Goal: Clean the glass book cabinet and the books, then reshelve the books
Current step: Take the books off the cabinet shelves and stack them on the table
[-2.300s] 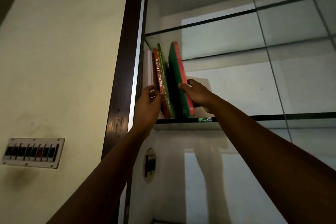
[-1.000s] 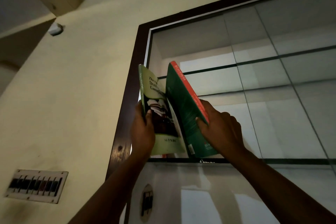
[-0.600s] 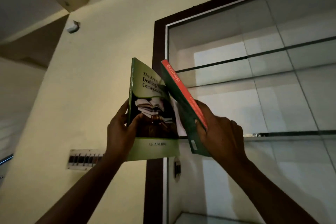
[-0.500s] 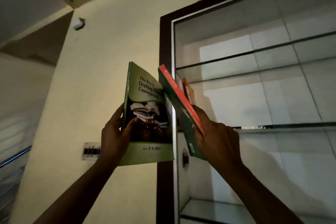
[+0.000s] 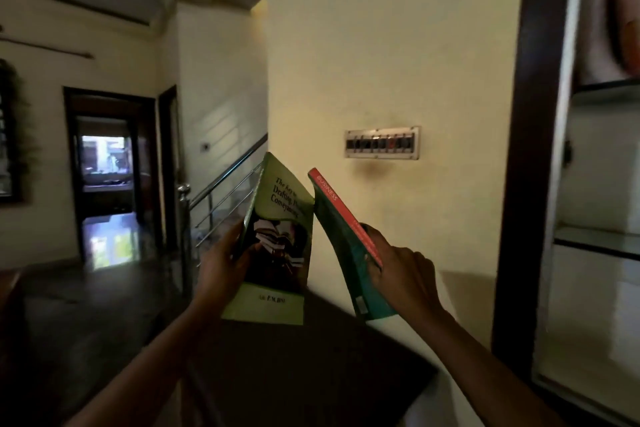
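two books: one light green book (image 5: 278,253), one teal book (image 5: 341,250); two hands: left hand (image 5: 221,267), right hand (image 5: 405,281); one switch panel (image 5: 382,142); one railing (image 5: 227,168)

Cream wall (image 5: 398,45), switchboard (image 5: 382,142) (dim hallway (image 5: 114,270)).

Green book (image 5: 280,243), teal book (image 5: 337,239): now outside cabinet (image 5: 533,149)

Your light-green paperback (image 5: 273,253) has a glossy paper cover, your teal book (image 5: 341,239) too. The cabinet frame (image 5: 530,149) is dark polished wood, its shelf (image 5: 595,240) glass; the stair railing (image 5: 183,218) is shiny metal.
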